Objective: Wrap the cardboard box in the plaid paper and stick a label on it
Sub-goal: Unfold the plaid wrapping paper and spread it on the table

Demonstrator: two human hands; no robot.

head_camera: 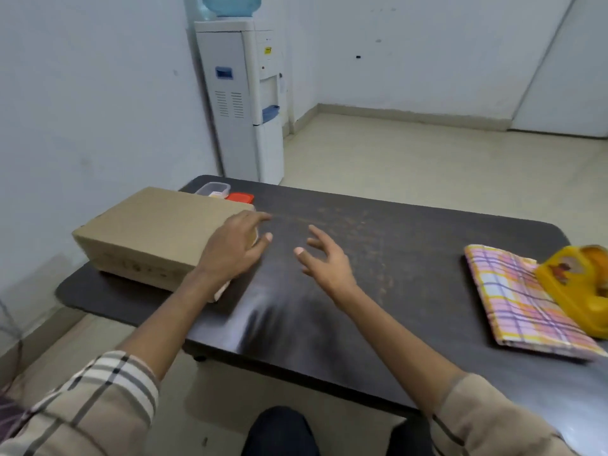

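A brown cardboard box (pixel 154 232) lies on the left part of the dark table (pixel 411 232). My left hand (pixel 233 248) lies over the box's right end, fingers spread and relaxed. My right hand (pixel 324 260) hovers over the table just right of the box, fingers spread, holding nothing. The folded plaid paper (pixel 513 304), pink with yellow and purple lines, lies flat at the table's right end. A yellow tape dispenser (pixel 579 284) rests on the paper's right side.
A small clear container (pixel 213 189) and its red lid (pixel 240 197) sit at the table's far left corner behind the box. A white water dispenser (pixel 243 100) stands against the wall beyond the table. My knee (pixel 279 429) shows below the table's near edge.
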